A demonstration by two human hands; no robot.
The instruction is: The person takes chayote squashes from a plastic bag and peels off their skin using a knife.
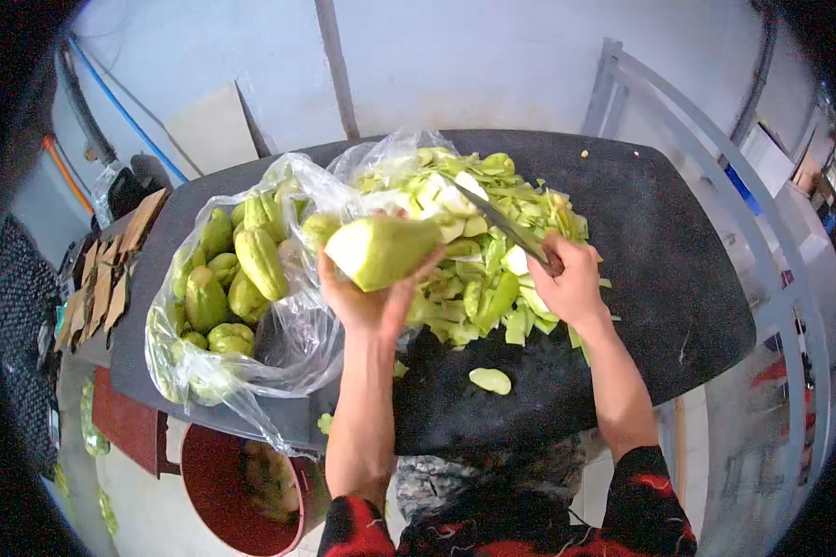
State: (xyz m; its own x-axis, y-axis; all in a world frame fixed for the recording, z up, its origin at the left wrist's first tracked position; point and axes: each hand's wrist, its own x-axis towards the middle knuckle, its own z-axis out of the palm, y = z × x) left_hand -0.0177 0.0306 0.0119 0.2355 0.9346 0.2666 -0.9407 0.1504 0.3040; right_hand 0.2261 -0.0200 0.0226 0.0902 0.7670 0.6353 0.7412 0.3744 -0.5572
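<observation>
My left hand (367,302) is closed around a large pale-green chayote (385,251), partly peeled, with a whitish cut face at its left end. In my right hand (571,283) is a knife (506,223), its dark blade pointing up and left over a heap of green peel and cut pieces (483,297). Blade and chayote are apart. Left of my left hand, a clear plastic bag (297,348) lies open with several whole chayotes (260,260) inside. A single pale slice (489,381) rests on the dark table (641,353) near its front edge.
Below the table's front edge stands a red bucket (200,501) with scraps in it. Flattened cardboard pieces (102,278) lie at the left. A grey metal rail (762,204) runs along the right side, and a pale wall (474,65) stands behind the table.
</observation>
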